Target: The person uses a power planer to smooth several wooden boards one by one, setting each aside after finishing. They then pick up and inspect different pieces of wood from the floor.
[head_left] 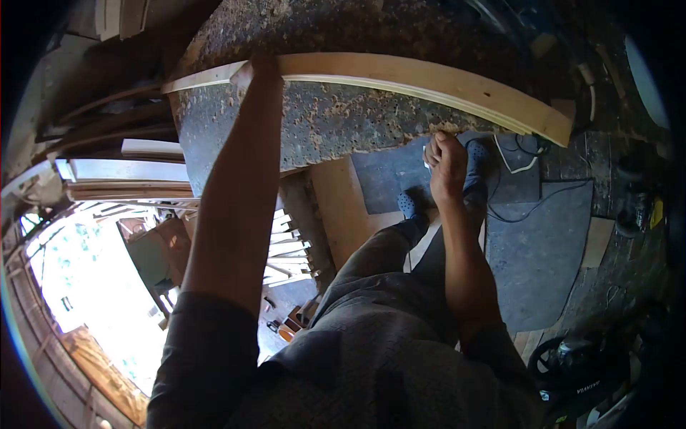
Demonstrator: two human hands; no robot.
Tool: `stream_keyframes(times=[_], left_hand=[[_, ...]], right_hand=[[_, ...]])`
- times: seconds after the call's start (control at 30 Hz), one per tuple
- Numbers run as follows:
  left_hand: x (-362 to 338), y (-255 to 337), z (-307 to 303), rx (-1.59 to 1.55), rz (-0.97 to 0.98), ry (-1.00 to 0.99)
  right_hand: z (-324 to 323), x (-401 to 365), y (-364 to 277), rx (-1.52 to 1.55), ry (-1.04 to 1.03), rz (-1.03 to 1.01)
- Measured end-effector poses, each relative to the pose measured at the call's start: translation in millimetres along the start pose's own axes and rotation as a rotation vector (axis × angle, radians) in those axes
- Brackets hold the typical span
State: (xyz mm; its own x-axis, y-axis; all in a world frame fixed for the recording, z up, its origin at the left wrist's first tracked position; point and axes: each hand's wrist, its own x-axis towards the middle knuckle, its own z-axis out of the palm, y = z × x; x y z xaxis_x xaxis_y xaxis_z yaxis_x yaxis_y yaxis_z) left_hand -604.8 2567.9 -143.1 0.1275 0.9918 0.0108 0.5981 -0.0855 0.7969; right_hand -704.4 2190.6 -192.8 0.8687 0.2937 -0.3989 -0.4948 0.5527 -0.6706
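Note:
A long pale wooden board [400,71] lies on a dark, pitted workbench [314,118], bowed in the wide lens. My left hand [254,71] is closed around the board left of its middle, the thumb on the near side and the other fingers mostly hidden. Below the bench's front edge, my right hand [445,161] makes a fist, apart from the board. A small whitish bit shows beside its fingers, too little to name. Near the right end, the board carries a dark spot on its face.
Stacked planks [128,170] lie left of the bench, with more cut pieces [289,250] below. Dark mats [539,250] cover the floor, where a black cable [532,214] runs. A black bag [589,379] sits at lower right. My feet in clogs [407,205] stand by the bench.

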Motion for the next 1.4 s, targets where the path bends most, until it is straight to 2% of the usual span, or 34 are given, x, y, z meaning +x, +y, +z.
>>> stream_keyframes(times=[0.03, 0.1, 0.13, 0.17, 0.23, 0.37, 0.53, 0.6, 0.7, 0.77, 0.83, 0.87, 0.97, 1.1, 1.23, 1.3, 1.4], left_hand=[[3, -1, 0, -0.008, 0.005, -0.002], [7, -1, 5, -0.040, 0.002, -0.007], [8, -1, 3, -0.047, 0.002, -0.002], [10, -2, 3, -0.049, 0.004, 0.002], [12, -3, 3, -0.055, 0.014, 0.001], [17, -5, 4, -0.069, 0.019, -0.004], [21, -8, 5, -0.076, 0.016, -0.004], [20, -7, 6, -0.070, 0.014, -0.014], [18, -4, 5, -0.073, 0.008, -0.019], [17, -5, 7, -0.070, 0.004, -0.025], [15, -4, 9, -0.063, 0.001, -0.033], [14, -4, 9, -0.066, -0.002, -0.035], [15, -3, 12, -0.064, 0.001, -0.039], [15, -4, 16, -0.070, -0.002, -0.051], [12, -4, 18, -0.059, -0.008, -0.049], [10, -5, 17, -0.051, -0.019, -0.047], [8, -5, 16, -0.030, -0.027, -0.043]], right_hand=[[1, 0, 8, -0.006, -0.011, -0.013], [-5, 6, 17, 0.026, 0.094, 0.039], [-5, 6, 13, 0.145, -0.015, -0.017], [-5, 3, 15, 0.140, -0.019, -0.015], [-2, 6, 18, 0.146, 0.013, -0.115], [3, 7, 21, 0.185, 0.075, -0.122], [-14, 11, 28, 0.170, -0.068, -0.164], [-14, 7, 18, -0.095, -0.043, -0.158], [-20, -7, 17, -0.056, 0.024, -0.168], [-26, -8, 15, -0.176, 0.056, -0.187], [-23, -10, 6, -0.618, 0.033, -0.348], [-17, -13, -2, -0.799, 0.033, -0.328], [-13, -7, 6, -0.793, 0.106, -0.438], [1, -21, -1, -0.855, 0.144, -0.464], [9, -21, -5, -0.928, 0.198, -0.433], [10, -16, -11, -0.950, 0.121, -0.366], [19, -20, -21, -0.962, 0.160, -0.314]])
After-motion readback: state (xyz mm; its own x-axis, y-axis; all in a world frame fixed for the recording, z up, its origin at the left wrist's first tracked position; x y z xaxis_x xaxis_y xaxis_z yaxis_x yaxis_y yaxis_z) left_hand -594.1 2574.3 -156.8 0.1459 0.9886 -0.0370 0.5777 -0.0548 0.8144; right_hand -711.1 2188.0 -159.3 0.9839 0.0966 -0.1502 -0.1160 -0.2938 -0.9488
